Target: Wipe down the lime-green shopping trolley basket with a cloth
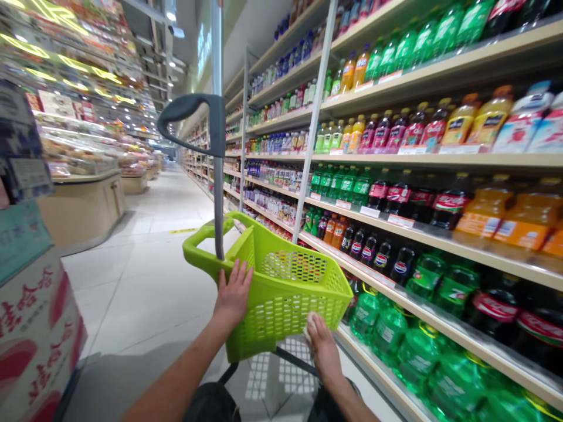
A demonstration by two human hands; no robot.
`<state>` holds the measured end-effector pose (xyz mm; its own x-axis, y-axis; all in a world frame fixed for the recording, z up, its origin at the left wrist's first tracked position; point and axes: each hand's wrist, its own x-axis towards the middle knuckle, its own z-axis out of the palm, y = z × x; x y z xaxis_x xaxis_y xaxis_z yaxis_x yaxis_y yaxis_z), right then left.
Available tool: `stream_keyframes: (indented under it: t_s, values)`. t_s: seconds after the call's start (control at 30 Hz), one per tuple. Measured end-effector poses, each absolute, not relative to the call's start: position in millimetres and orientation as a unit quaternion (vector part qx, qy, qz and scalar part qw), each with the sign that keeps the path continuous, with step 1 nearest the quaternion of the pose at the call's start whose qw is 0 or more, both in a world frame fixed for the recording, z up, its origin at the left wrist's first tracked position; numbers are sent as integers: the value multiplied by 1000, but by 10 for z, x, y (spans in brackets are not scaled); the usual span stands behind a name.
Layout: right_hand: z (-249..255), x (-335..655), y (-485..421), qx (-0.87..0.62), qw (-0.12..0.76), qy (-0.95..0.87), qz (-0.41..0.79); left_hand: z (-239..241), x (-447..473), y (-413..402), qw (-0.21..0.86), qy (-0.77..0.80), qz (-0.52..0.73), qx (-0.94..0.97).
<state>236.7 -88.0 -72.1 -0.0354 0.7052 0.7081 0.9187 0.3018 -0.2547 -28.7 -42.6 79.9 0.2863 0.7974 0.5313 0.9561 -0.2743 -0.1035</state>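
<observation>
A lime-green shopping basket [290, 316] with perforated walls stands tilted in front of me; no goods show inside it. A grey pole [219, 199] rises at its left end and carries a dark grey handle [215, 126]. My left hand [233, 290] lies on the basket's side near the rim, its fingers stretched out and slightly apart. Low on the right, my right hand [324, 346] is closed on a pale crumpled cloth [310, 327] at the basket's lower wall. That hand's fingertips are partly hidden, and whether the cloth touches the wall I cannot tell.
Shelves [440, 234] packed with drink bottles run along the right, the lowest holding large green bottles [417, 349]. Stacked cartons [35, 328] stand close on the left. Beyond them is a rounded display counter [83, 205]. A tiled aisle [153, 205] stretches ahead.
</observation>
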Motion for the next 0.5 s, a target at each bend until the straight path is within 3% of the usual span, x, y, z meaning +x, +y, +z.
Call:
stream_keyframes:
  t_s: [0.17, 0.37, 0.5]
  values:
    - [-208, 2237, -710, -571, 410, -686, -186, 786, -285, -430, 208, -563, -199, -775]
    - [-564, 2126, -767, -564, 324, -749, -123, 773, -305, -435, 214, -557, -200, -777]
    - [-239, 1894, -724, -531, 372, -744, -162, 758, -318, -430, 218, -552, -205, -778]
